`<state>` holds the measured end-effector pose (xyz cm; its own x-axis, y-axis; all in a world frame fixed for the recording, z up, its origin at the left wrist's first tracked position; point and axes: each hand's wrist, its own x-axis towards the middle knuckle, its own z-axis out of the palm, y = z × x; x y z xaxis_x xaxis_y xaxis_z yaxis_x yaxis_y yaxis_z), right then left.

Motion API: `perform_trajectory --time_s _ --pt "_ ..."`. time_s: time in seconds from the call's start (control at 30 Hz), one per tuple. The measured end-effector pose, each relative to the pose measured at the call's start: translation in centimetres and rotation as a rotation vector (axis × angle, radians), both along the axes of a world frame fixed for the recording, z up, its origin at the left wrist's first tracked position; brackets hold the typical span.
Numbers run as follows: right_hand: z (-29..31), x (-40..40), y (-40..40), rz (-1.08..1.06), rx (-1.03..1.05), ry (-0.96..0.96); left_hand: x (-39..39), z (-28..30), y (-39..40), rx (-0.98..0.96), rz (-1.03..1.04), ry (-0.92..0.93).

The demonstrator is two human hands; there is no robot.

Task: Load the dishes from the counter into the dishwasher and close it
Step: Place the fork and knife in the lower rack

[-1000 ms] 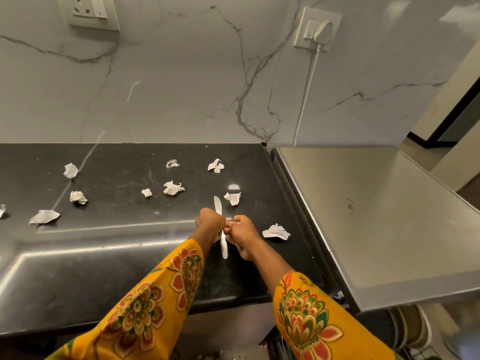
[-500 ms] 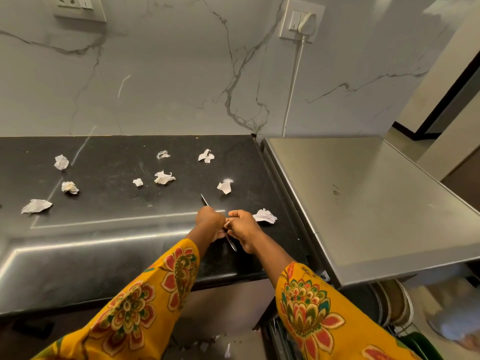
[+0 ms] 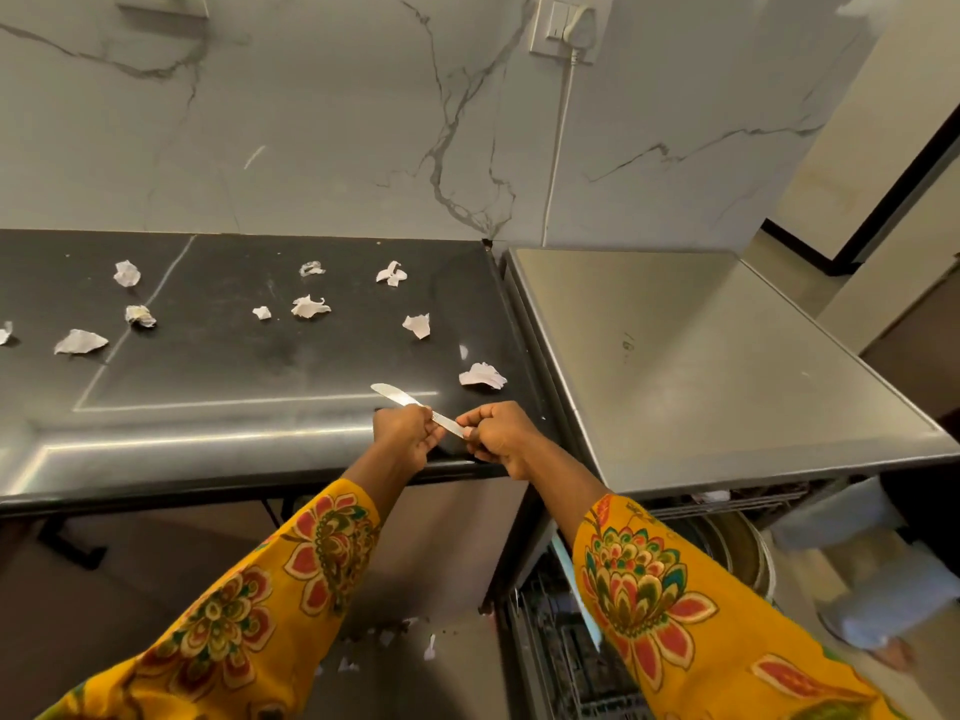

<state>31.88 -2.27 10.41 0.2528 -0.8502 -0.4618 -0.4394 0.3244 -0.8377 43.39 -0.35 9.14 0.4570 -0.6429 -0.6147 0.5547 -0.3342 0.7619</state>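
While both my hands pinch the flat silver table knife point(image 3: 415, 407) over the black stone counter point(image 3: 234, 366), its blade points away to my left.
My left hand point(image 3: 402, 436) pinches mid-blade, my right hand point(image 3: 496, 436) the handle; I should carry it handle-first down into the open dishwasher rack point(image 3: 566, 662), minding the steel dishwasher top point(image 3: 727, 366) and crumpled white paper scraps point(image 3: 482, 376) nearby.

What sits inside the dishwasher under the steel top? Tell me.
Below the steel top, the dishwasher shows wire racks and upright round plates at the right. The right sleeve and the top cover the rest.
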Motion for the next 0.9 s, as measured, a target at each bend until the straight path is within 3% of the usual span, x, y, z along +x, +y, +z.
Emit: perform_trajectory --time_s 0.33,0.6,0.9 --pt "-0.2 -13.7 4.5 -0.013 0.014 -0.011 -11.8 -0.5 5.4 -0.122 0.165 0.043" --pt "-1.6 -24.6 9.0 -0.032 0.134 -0.042 -21.7 -2.4 10.7 -0.161 0.119 -0.036" --pt "-5.8 -33.4 12.0 -0.181 0.261 -0.072 -27.7 -5.8 15.1 0.019 -0.022 -0.086"
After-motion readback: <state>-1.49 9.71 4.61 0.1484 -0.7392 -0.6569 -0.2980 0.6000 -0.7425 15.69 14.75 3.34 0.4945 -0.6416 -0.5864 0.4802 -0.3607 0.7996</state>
